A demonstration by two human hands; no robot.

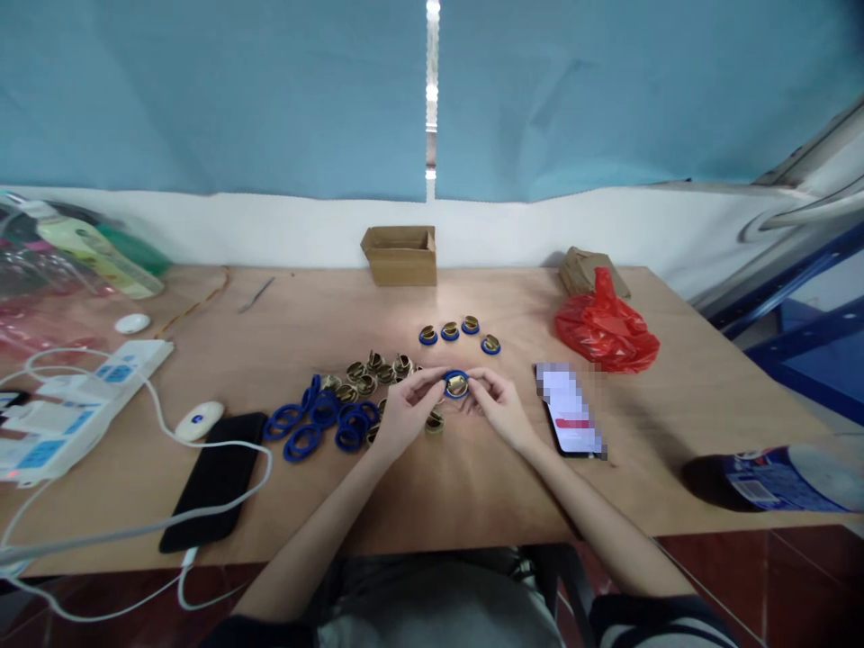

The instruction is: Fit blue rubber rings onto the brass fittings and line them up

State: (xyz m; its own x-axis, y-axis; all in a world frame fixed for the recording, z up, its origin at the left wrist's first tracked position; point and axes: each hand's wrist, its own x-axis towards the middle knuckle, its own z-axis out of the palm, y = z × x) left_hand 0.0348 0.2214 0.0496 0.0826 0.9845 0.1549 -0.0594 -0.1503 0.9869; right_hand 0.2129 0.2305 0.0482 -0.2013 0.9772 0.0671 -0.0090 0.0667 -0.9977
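Observation:
Between my two hands is a blue ring with a round gold-coloured metal piece [457,385] seated in it. The fingertips of my left hand [411,405] pinch its left edge, and those of my right hand [498,402] pinch its right edge. Loose gold metal pieces [366,384] lie in a heap left of my left hand, some partly hidden behind it. Beside them is a pile of blue rings [303,441]. Farther back, several blue rings fitted with gold pieces [450,331] stand apart on the wooden table [324,315].
A lit phone [571,409] lies right of my right hand, near a red plastic bag [606,328] and a dark bottle [769,479]. An open cardboard box [403,256] stands at the back. On the left are a black phone [214,486], white cables and a power strip [87,409].

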